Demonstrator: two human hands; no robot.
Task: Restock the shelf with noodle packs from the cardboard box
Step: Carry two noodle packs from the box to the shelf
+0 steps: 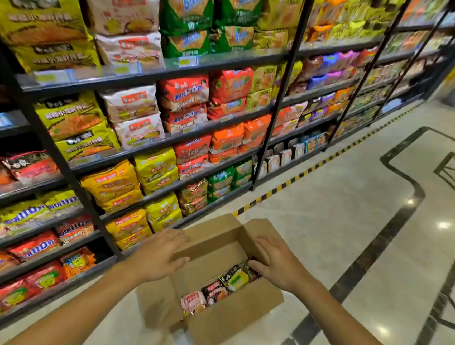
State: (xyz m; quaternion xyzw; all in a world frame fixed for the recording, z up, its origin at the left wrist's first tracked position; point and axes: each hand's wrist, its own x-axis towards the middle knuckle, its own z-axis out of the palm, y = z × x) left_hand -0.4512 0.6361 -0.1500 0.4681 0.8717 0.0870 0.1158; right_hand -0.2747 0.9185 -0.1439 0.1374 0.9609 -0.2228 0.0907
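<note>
An open cardboard box (224,323) stands on the floor in front of the shelf. Inside it lie noodle packs: a pink one (193,302), a dark one (214,291) and a yellow one (235,279). My left hand (158,254) rests flat on the box's left flap, fingers spread. My right hand (273,261) lies on the right flap, its thumb touching the dark pack at the box's far corner. Neither hand grips a pack. The dark metal shelf (146,143) on the left is filled with stacked noodle multipacks in yellow, red, orange, green and white.
More shelving bays (339,80) run on to the right along the aisle. A yellow-and-black hazard strip (303,173) marks the floor at the shelf base. The glossy tiled floor (340,223) with dark inlay lines stretches to the right of the box.
</note>
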